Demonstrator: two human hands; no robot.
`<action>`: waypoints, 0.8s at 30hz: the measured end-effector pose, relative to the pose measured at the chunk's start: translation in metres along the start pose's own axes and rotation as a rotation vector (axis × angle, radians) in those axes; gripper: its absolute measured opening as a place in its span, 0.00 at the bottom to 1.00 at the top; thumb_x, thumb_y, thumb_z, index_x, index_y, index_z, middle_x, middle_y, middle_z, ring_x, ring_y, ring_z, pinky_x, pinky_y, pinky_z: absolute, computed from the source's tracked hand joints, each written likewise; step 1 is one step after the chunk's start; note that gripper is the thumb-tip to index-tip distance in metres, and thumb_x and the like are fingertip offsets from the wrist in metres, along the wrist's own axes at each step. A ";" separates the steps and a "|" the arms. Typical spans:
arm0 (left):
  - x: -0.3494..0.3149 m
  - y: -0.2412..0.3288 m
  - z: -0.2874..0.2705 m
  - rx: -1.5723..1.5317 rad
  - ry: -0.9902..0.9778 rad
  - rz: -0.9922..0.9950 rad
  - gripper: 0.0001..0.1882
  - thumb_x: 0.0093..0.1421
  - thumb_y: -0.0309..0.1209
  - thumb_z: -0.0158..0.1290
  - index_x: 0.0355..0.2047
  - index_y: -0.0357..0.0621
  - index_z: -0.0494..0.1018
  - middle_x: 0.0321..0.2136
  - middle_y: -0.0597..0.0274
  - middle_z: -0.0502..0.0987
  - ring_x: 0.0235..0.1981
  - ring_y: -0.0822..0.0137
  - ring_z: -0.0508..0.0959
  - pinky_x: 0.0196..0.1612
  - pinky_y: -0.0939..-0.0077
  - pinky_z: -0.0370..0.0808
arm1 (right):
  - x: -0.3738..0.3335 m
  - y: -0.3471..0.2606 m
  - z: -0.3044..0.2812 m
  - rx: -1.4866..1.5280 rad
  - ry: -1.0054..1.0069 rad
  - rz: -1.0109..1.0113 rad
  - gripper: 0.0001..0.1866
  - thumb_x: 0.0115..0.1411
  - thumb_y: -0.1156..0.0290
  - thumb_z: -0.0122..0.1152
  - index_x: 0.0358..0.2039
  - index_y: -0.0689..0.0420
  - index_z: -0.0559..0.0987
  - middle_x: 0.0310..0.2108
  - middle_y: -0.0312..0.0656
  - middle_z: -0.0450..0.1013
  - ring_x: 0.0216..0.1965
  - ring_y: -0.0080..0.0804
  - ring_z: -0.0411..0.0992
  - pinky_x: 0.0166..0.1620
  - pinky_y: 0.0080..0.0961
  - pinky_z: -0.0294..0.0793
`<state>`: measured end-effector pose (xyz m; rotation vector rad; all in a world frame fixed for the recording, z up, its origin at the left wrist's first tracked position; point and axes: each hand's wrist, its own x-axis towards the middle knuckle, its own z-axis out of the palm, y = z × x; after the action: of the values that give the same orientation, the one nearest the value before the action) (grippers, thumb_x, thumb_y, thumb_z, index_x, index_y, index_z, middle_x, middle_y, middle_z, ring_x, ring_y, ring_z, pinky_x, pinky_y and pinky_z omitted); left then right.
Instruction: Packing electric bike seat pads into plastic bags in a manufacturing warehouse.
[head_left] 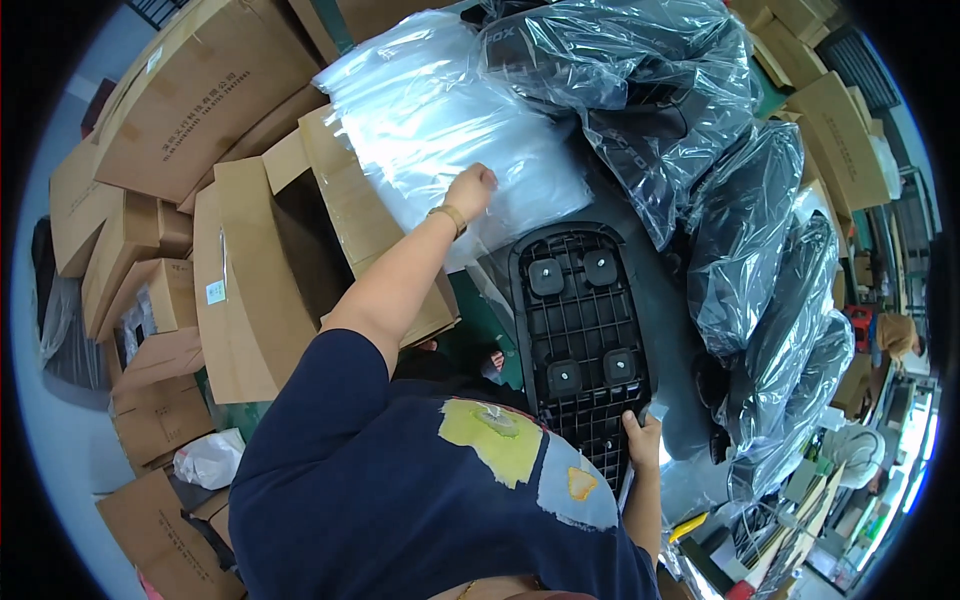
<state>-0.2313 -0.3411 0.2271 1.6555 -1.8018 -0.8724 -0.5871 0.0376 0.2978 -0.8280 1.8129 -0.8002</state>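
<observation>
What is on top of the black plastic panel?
Four square black pads sit on the black panel, and the right hand holds its edge. The shirt covers part of its near end, hiding whatever is there.

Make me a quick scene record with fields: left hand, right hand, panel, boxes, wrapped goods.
Left hand: fingers curled, at the stack of clear plastic bags; whether it grips one is unclear
Right hand: holding the panel's near right edge
Panel: black ribbed plastic panel, four square pads showing
Boxes: open cardboard box left of the bags
Wrapped goods: black items in clear plastic, right
</observation>
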 end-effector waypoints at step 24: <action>-0.084 -0.002 -0.107 -1.488 0.104 -0.355 0.14 0.63 0.42 0.48 0.34 0.44 0.74 0.29 0.64 0.75 0.31 0.69 0.74 0.37 0.74 0.72 | 0.087 -0.085 0.006 -0.337 -0.178 -0.116 0.19 0.58 0.57 0.60 0.29 0.64 0.76 0.22 0.34 0.71 0.27 0.19 0.65 0.31 0.22 0.67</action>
<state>-0.1406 -0.2688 0.2977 0.8952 -0.3551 -1.6253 -0.5929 -0.0815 0.3227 -1.1922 1.7754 -0.4783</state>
